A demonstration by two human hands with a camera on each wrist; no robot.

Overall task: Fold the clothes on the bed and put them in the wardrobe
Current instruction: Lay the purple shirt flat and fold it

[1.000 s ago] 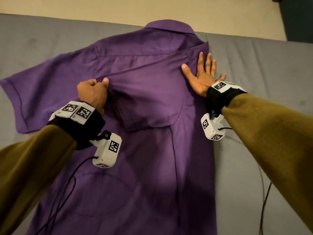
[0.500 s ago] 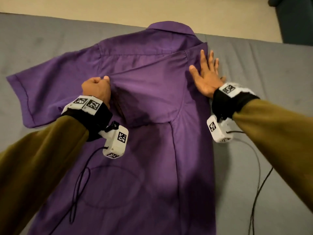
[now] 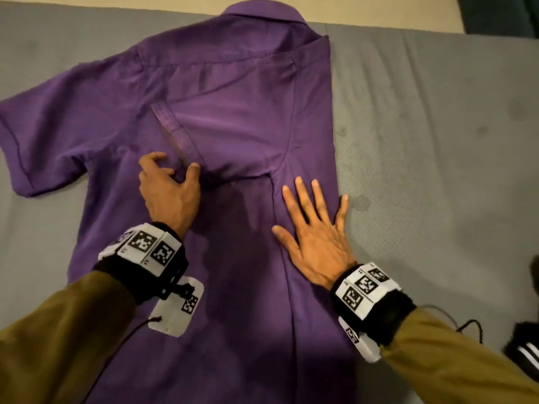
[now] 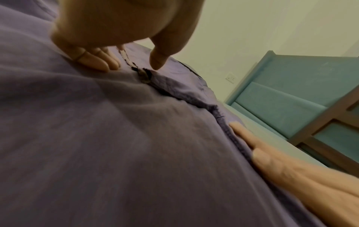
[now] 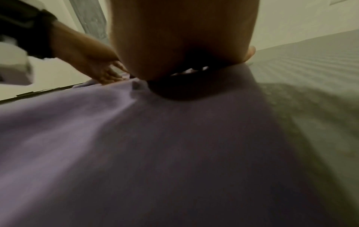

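Observation:
A purple short-sleeved shirt (image 3: 233, 97) lies back-up on the grey bed (image 3: 437, 141), collar away from me. Its right sleeve is folded inward across the back, the cuff hem running diagonally. My left hand (image 3: 172, 167) rests at the lower end of that hem with fingers loosely curled on the cloth and the thumb by the hem; in the left wrist view the left hand (image 4: 134, 61) pinches nothing. My right hand (image 3: 315, 223) lies flat with spread fingers on the shirt's folded right edge, below the armpit seam. The left sleeve lies spread out flat.
A black garment with white stripes (image 3: 525, 351) lies at the bed's lower right. Cables (image 3: 466, 325) trail from both wrists. A teal headboard (image 4: 291, 99) stands off to the right, and a beige wall runs behind the bed.
Both hands slid down from shoulder level toward me. The left hand let go of the sleeve hem it was gripping, and the sleeve now lies flat across the back.

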